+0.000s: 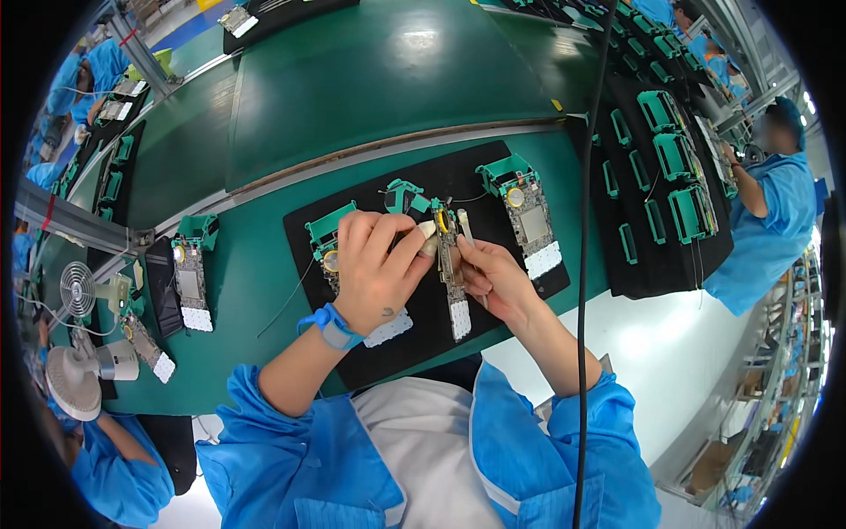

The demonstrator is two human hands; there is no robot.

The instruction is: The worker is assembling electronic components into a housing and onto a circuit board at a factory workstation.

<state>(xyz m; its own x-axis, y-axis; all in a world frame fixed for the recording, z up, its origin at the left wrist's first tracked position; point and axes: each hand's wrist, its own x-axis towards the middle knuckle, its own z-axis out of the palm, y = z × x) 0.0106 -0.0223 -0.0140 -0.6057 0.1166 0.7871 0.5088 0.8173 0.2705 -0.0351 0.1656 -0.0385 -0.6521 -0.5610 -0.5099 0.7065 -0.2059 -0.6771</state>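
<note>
A narrow-looking circuit board (457,309) with a yellow round part near its top stands tilted over the black mat in front of me. My left hand (374,264), a blue band at its wrist and pale covers on its fingertips, is closed in a pinch at the board's upper left edge. My right hand (498,278) is closed around a thin pale stick-like tool (464,225), its tip beside the board's upper end. Partly under my left hand lies another board (390,328) with a green holder (330,225). A small green-and-black piece (405,197) sits just beyond my fingers.
On the black mat (370,366), another board (532,225) with a green frame lies to the right. More boards (190,282) and a fan (75,383) stand left. A black cable (584,264) hangs down at right. Green frames (674,159) fill a side mat; co-workers sit both sides.
</note>
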